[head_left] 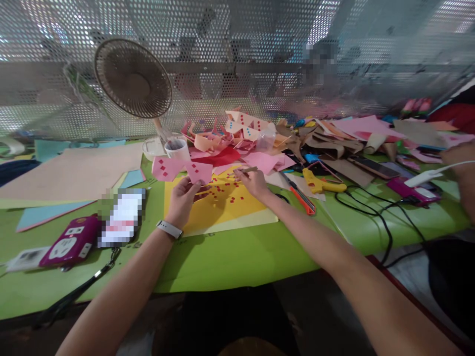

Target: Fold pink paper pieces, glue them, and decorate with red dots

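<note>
My left hand (184,198), with a pale band on the wrist, is closed on a pink paper cutout (166,169) that bears several red diamond shapes. It holds the cutout raised above the near-left part of a yellow sheet (200,220). Scattered over that sheet lie several small red paper pieces (232,200). My right hand (256,183) hovers at the sheet's right side, fingers pinched around a thin tan stick (249,170); whether it is a brush I cannot tell. Its tip is among the red pieces, and contact is unclear.
Behind the sheet stand a white cup (176,150), a fan (133,79) and a heap of peach cutouts (241,126). Rightward lie an orange cutter (302,198), a yellow glue gun (322,183) and black cables (382,217). A phone (122,217) lies left; another person's arm (460,173) is far right.
</note>
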The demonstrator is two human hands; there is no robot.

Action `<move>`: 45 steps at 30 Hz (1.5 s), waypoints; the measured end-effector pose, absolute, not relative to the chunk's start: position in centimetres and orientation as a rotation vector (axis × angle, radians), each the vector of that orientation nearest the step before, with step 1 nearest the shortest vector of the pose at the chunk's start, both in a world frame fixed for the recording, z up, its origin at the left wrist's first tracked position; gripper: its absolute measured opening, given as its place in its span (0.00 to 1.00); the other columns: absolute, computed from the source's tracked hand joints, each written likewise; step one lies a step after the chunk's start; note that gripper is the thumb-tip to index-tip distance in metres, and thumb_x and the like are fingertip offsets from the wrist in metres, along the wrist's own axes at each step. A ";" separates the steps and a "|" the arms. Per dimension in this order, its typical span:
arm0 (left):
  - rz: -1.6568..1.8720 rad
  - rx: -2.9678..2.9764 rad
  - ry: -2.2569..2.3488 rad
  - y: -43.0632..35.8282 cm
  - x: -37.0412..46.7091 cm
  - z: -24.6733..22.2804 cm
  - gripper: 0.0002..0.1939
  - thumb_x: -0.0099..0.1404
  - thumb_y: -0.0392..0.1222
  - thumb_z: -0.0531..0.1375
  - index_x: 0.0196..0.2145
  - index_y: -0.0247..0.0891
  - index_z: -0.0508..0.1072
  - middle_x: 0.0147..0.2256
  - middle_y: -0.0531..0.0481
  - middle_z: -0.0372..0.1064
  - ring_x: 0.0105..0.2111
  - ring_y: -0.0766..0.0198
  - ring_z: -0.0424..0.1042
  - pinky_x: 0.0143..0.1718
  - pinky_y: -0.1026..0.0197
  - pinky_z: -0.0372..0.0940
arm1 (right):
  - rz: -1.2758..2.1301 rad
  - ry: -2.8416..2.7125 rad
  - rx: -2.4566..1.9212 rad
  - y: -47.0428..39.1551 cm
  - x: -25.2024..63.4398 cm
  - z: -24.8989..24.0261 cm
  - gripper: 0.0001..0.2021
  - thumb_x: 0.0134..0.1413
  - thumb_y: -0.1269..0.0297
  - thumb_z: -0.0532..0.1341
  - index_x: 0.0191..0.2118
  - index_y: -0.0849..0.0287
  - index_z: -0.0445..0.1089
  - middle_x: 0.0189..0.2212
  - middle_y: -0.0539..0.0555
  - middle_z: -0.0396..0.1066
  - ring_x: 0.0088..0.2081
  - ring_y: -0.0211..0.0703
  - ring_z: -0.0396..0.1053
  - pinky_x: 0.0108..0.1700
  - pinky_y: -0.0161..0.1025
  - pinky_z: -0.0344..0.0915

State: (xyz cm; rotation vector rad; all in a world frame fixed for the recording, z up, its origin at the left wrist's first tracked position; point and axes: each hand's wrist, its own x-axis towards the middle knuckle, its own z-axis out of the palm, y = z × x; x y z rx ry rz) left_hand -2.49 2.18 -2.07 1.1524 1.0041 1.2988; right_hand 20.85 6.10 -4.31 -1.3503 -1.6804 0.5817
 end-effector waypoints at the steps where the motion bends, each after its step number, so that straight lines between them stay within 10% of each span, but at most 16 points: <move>1: 1.299 1.152 1.000 2.2 -2.5 -2.1 0.17 0.54 0.49 0.68 0.36 0.38 0.71 0.36 0.48 0.74 0.37 0.59 0.78 0.38 0.59 0.73 | 0.575 -1.680 -1.354 6.0 20.8 -4.3 0.16 0.63 0.52 0.55 0.42 0.57 0.74 0.39 0.56 0.79 0.41 0.47 0.78 0.44 0.39 0.73; 45: 1.200 1.117 0.880 0.1 -1.2 -1.4 0.22 0.53 0.53 0.69 0.38 0.35 0.72 0.35 0.46 0.77 0.35 0.60 0.78 0.35 0.61 0.72 | 0.621 -1.609 -0.894 -0.5 17.4 0.3 0.12 0.59 0.53 0.62 0.37 0.58 0.72 0.31 0.54 0.77 0.34 0.44 0.77 0.39 0.41 0.74</move>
